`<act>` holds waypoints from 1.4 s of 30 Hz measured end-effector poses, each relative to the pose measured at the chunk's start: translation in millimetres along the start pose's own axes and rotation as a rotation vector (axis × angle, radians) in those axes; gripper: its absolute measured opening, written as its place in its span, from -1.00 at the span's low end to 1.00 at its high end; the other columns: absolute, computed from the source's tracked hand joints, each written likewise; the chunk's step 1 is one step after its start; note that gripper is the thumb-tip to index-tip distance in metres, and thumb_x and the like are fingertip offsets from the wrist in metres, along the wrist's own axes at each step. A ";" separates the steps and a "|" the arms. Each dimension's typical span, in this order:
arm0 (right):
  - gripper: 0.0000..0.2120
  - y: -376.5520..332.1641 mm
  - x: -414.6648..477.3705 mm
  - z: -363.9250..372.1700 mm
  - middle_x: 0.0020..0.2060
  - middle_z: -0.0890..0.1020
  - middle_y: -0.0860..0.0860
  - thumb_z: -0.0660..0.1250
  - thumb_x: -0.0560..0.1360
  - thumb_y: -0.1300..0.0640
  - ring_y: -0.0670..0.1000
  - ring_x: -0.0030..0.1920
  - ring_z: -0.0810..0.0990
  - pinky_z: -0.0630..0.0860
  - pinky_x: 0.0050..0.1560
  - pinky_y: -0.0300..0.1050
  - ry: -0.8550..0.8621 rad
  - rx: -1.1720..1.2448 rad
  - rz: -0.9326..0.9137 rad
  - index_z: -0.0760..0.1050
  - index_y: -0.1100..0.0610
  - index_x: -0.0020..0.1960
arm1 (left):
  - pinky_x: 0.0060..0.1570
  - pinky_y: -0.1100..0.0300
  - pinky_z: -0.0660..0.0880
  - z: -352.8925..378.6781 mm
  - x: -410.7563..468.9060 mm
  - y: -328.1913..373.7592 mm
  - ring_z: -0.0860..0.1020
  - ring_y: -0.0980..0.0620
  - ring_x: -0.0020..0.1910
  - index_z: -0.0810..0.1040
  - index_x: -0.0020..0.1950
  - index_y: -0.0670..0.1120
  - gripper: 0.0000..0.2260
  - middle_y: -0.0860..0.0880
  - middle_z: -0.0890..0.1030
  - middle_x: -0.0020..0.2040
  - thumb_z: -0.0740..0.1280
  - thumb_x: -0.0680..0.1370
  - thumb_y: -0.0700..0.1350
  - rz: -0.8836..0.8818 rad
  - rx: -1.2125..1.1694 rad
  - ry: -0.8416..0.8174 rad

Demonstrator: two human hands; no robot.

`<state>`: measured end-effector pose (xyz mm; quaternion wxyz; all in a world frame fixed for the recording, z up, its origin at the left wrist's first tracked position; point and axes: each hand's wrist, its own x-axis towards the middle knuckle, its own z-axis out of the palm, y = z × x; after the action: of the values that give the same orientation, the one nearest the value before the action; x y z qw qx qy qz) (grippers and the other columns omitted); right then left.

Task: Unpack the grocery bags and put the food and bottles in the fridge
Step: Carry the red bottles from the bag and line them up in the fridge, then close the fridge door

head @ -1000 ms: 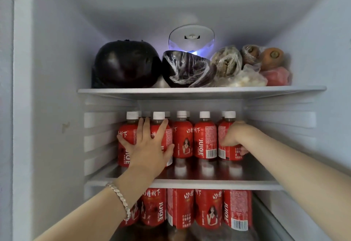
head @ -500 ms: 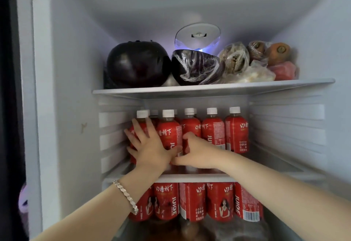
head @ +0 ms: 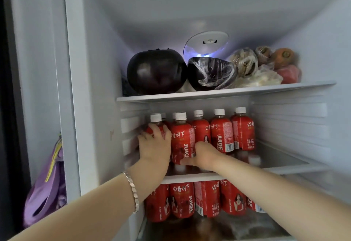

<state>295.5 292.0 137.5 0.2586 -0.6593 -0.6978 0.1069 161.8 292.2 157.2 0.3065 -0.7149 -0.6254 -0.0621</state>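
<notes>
Several red juice bottles with white caps stand in a row on the fridge's middle shelf (head: 284,169). My left hand (head: 154,145) grips the leftmost bottle (head: 156,121) near the fridge's left wall. My right hand (head: 204,156) holds the base of the second bottle (head: 182,138), thumb stretched under its lower label. Three more bottles (head: 221,134) stand to the right, untouched. Another row of red bottles (head: 207,199) fills the shelf below.
The top shelf (head: 224,92) holds a dark round eggplant (head: 156,71), a wrapped dark vegetable (head: 210,73), bagged food (head: 247,65) and carrots (head: 283,56). Bare shelf shows right of the bottles. A purple bag (head: 45,189) hangs left of the fridge.
My left hand has curled from flat fingers on two bottles to a grip on the leftmost one. My right hand came left from the far-right bottle to the second bottle. The camera pulled back.
</notes>
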 end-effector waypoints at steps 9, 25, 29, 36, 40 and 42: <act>-0.84 -4.1 -79.7 -20.8 -0.03 0.64 0.04 0.24 0.54 0.14 0.04 -0.06 0.60 0.56 -0.03 -0.04 0.248 -0.140 -0.106 0.57 0.13 0.02 | 0.15 0.05 0.37 -29.6 -46.0 6.5 0.38 -0.13 0.28 0.32 0.37 -0.11 -0.62 -0.14 0.36 0.32 0.24 0.56 -0.10 0.134 -0.213 0.070; -0.81 62.4 -322.6 -63.2 -0.08 0.63 0.01 0.18 0.50 0.18 0.06 -0.07 0.57 0.41 -0.16 -0.15 0.037 -0.351 -0.089 0.58 0.13 -0.11 | -0.20 0.13 0.39 -132.1 -268.8 83.6 0.48 -0.04 -0.15 0.38 -0.05 -0.10 -0.85 -0.01 0.47 -0.13 0.17 0.58 -0.03 0.170 -0.385 -0.297; -0.80 77.1 -387.4 -73.6 -0.09 0.64 0.04 0.17 0.51 0.19 0.09 -0.04 0.59 0.42 -0.17 -0.14 0.190 -0.390 -0.064 0.57 0.13 -0.03 | -0.30 0.17 0.36 -162.0 -313.3 102.8 0.46 -0.01 -0.26 0.37 -0.16 -0.10 -0.85 0.02 0.45 -0.25 0.15 0.57 -0.09 0.192 -0.441 -0.227; -0.76 110.9 -518.4 -108.0 -0.10 0.64 0.05 0.15 0.54 0.06 0.12 -0.05 0.57 0.32 -0.21 -0.14 0.491 -0.504 0.172 0.55 0.13 -0.01 | -0.24 0.16 0.37 -198.3 -392.1 149.2 0.47 -0.06 -0.21 0.44 -0.11 -0.10 -0.89 0.00 0.47 -0.24 0.15 0.55 -0.13 0.342 -0.562 -0.179; -0.74 132.6 -595.0 -140.8 -0.01 0.63 0.09 0.16 0.55 0.04 0.15 0.00 0.59 0.37 -0.21 -0.12 0.604 -0.573 0.336 0.57 0.14 0.04 | -0.18 0.17 0.37 -220.9 -439.1 179.2 0.50 -0.08 -0.13 0.44 -0.09 -0.08 -0.89 -0.04 0.54 -0.09 0.14 0.56 -0.12 0.425 -0.574 -0.174; -0.76 143.0 -633.4 -160.8 0.01 0.60 0.10 0.17 0.54 0.07 0.17 0.00 0.58 0.36 -0.21 -0.11 0.671 -0.580 0.418 0.56 0.16 0.02 | -0.15 0.17 0.39 -235.1 -461.3 194.2 0.54 -0.09 -0.03 0.46 0.00 -0.06 -0.87 -0.06 0.56 -0.02 0.14 0.57 -0.12 0.461 -0.598 -0.175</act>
<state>497.8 -341.3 63.6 0.2479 -0.8283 -0.4295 -0.2607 315.2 -229.9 58.5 0.0357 -0.8970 -0.4266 -0.1099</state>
